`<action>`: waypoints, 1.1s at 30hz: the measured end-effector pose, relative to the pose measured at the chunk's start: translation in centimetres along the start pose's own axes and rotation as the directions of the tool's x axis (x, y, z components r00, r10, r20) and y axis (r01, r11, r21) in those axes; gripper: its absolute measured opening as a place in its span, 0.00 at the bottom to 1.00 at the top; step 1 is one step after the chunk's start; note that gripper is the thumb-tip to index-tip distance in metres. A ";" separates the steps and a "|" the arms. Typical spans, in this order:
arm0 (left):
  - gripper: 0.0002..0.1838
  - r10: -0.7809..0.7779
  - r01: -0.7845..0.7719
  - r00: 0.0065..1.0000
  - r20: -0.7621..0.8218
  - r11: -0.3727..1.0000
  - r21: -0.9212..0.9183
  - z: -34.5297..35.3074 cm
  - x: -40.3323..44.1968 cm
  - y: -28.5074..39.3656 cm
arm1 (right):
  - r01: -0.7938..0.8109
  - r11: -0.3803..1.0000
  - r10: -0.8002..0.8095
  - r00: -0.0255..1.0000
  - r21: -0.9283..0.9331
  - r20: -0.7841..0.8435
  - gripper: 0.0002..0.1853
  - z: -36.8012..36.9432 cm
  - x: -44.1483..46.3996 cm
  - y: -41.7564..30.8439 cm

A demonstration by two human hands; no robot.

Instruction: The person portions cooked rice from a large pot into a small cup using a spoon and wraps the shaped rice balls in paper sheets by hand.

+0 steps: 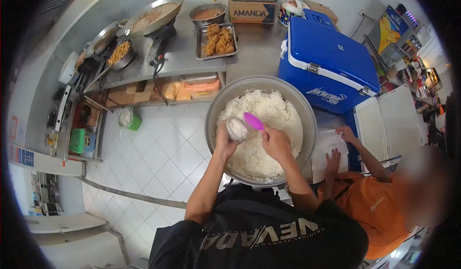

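Note:
A large round metal pot full of white rice stands right in front of me. Over its left part, my left hand is wrapped round a small rounded container with white contents, probably rice. My right hand is closed on a purple spoon or scoop. The purple blade points left and lies close to the container, above the rice. Whether the blade touches the container I cannot tell.
Fried chicken lies on a metal tray beyond the pot. A blue cooler stands at the right. Close by on the right, a person in orange has both hands over white sheets. Pans stand back left.

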State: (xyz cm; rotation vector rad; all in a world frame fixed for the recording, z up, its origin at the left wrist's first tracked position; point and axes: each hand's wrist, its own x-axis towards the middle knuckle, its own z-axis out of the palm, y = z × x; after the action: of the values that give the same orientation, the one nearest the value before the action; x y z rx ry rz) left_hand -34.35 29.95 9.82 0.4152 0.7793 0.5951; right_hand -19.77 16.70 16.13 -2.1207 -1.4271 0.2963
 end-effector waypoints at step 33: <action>0.26 0.065 0.014 0.953 0.295 0.966 -0.257 -1.9 -9.2 5.1 | 0.003 0.907 -0.113 0.965 0.421 0.237 0.22 -3.0 -3.0 -0.7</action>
State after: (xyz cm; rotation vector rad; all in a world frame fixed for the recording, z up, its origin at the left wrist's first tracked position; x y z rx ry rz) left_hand -42.69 28.26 16.30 0.2686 0.3975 0.6301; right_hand -20.15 13.18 18.58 -1.7293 -1.4113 0.8048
